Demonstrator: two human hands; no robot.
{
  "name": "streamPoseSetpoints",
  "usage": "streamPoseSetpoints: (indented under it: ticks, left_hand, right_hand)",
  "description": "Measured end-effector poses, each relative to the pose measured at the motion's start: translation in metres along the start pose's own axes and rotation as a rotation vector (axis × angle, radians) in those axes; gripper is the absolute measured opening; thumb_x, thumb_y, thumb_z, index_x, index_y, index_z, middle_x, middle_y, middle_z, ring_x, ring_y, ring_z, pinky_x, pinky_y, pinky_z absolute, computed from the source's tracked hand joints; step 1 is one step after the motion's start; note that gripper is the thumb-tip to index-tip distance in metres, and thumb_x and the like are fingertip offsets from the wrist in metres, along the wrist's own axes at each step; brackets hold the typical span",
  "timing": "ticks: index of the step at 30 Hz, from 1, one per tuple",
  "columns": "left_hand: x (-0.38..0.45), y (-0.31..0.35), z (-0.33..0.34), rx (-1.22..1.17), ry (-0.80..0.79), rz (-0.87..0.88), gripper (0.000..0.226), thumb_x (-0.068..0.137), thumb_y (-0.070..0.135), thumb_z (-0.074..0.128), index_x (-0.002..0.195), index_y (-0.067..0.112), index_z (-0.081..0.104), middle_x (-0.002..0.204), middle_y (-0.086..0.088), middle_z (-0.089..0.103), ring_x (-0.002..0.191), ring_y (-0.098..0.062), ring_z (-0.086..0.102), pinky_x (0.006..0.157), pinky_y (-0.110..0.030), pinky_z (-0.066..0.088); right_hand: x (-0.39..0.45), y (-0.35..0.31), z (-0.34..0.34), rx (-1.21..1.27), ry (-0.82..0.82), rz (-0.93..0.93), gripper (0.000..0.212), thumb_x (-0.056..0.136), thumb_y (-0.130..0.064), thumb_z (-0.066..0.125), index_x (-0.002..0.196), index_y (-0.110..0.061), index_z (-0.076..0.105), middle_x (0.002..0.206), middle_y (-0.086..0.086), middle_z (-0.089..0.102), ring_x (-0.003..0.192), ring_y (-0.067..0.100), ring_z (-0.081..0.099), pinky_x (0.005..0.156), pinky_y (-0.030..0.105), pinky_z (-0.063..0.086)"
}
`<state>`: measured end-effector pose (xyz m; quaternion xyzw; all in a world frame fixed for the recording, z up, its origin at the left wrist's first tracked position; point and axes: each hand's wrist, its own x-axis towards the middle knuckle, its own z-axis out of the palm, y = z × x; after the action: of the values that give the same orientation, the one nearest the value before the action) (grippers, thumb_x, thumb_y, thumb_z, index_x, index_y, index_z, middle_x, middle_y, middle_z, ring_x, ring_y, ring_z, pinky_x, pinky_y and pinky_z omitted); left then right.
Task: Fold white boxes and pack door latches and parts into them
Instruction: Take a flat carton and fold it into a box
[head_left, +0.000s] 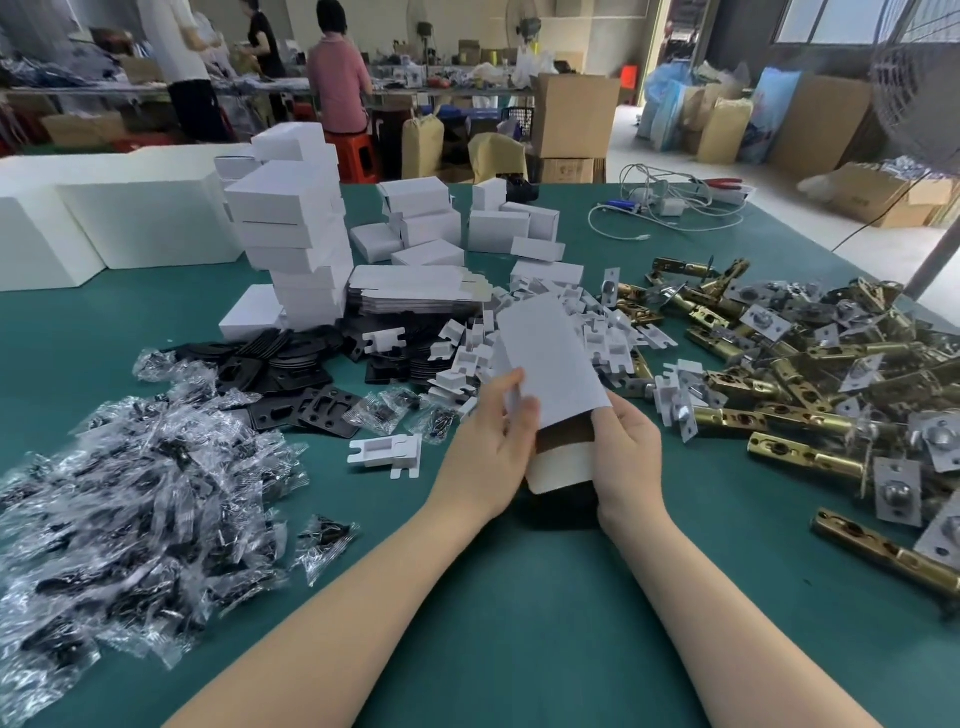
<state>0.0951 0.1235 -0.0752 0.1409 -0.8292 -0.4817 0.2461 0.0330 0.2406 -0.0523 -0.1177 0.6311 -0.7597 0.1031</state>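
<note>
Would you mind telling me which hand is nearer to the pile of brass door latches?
Right. The right hand sits beside the latch pile; the left hand is across the box.

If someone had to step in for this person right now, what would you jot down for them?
Left hand and right hand both grip one white box, near end open, above the green table.
Done: closed boxes in a stack.
Supplies: flat blanks behind, brass latches right, bagged screws left, black plates, white inserts.
Left: fill this box, close it, then repeat.
</note>
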Motion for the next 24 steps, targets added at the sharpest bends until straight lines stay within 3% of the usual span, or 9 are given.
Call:
streamPoseSetpoints:
  ticks: [2,3,5,8,10,12,15,19,24]
  left_hand:
    - [0.003,-0.001,-0.006,-0.191,0.138,-0.064,0.033,0.090,0.064,0.038,0.112,0.041,0.046,0.076,0.018,0.063,0.080,-0.005,0.061,0.071,-0.018,0.043]
    - [0.005,-0.003,-0.009,-0.322,0.182,-0.096,0.019,0.092,0.052,0.048,0.106,0.039,0.050,0.069,0.014,0.062,0.072,-0.006,0.060,0.069,-0.020,0.044]
    - [0.008,-0.007,-0.018,-0.594,0.209,-0.179,0.010,0.096,0.030,0.058,0.102,0.036,0.054,0.076,0.004,0.062,0.066,-0.007,0.059,0.063,-0.022,0.047]
    - [0.014,-0.010,-0.027,-0.800,0.178,-0.282,0.030,0.096,0.015,0.059,0.114,0.039,0.053,0.091,-0.006,0.071,0.070,-0.014,0.067,0.056,-0.026,0.052]
    - [0.014,-0.013,-0.029,-0.777,0.102,-0.274,0.049,0.093,0.011,0.063,0.130,0.040,0.046,0.095,-0.003,0.075,0.079,-0.017,0.071,0.059,-0.029,0.055]
    - [0.013,-0.014,-0.027,-0.746,-0.023,-0.257,0.063,0.088,0.011,0.069,0.140,0.032,0.042,0.103,-0.004,0.075,0.088,-0.019,0.071,0.065,-0.028,0.056]
    - [0.009,-0.008,-0.023,-0.730,-0.047,-0.263,0.055,0.077,0.021,0.075,0.129,0.016,0.057,0.112,-0.011,0.072,0.100,-0.025,0.069,0.078,-0.033,0.057]
    - [0.005,-0.001,-0.020,-0.556,0.098,-0.226,0.043,0.085,0.034,0.066,0.101,-0.006,0.063,0.103,-0.029,0.066,0.084,-0.026,0.061,0.076,-0.041,0.048]
    - [0.003,0.003,-0.015,-0.228,0.148,-0.099,0.028,0.097,0.028,0.058,0.092,0.000,0.059,0.082,-0.026,0.059,0.068,-0.019,0.048,0.064,-0.033,0.039]
  right_hand:
    - [0.000,0.002,0.001,-0.027,-0.106,0.012,0.040,0.097,-0.007,0.047,0.090,-0.030,0.078,0.087,-0.001,0.077,0.073,0.010,0.070,0.056,0.021,0.052]
    - [0.000,0.003,0.002,-0.036,-0.165,0.035,0.038,0.097,-0.005,0.047,0.096,-0.028,0.077,0.092,0.000,0.077,0.078,0.012,0.070,0.058,0.022,0.053]
    - [0.004,0.003,0.000,-0.002,-0.353,0.114,0.041,0.096,0.002,0.045,0.115,-0.025,0.069,0.105,0.004,0.075,0.092,0.018,0.070,0.071,0.027,0.057]
    - [0.008,0.000,-0.003,0.077,-0.549,0.228,0.037,0.098,-0.004,0.049,0.130,-0.020,0.058,0.118,0.007,0.071,0.102,0.021,0.068,0.085,0.035,0.055]
    - [0.009,-0.003,-0.002,0.031,-0.402,0.264,0.030,0.099,-0.032,0.053,0.122,-0.015,0.064,0.108,0.006,0.072,0.091,0.023,0.067,0.075,0.038,0.055]
    - [0.012,0.001,-0.003,-0.098,-0.214,0.192,0.044,0.095,-0.049,0.056,0.101,-0.007,0.067,0.084,0.005,0.069,0.070,0.020,0.062,0.057,0.030,0.047]
    - [0.014,0.004,-0.006,-0.309,-0.134,-0.010,0.053,0.096,-0.046,0.057,0.084,0.006,0.055,0.070,0.008,0.056,0.063,0.020,0.049,0.057,0.034,0.036]
    - [0.013,0.003,-0.004,-0.350,-0.165,-0.017,0.054,0.098,-0.039,0.054,0.083,0.013,0.050,0.072,0.008,0.048,0.066,0.019,0.041,0.062,0.033,0.030]
    - [0.007,0.005,-0.002,-0.499,-0.056,-0.114,0.049,0.100,-0.044,0.047,0.065,-0.011,0.038,0.059,-0.001,0.036,0.049,0.007,0.029,0.044,0.019,0.025]
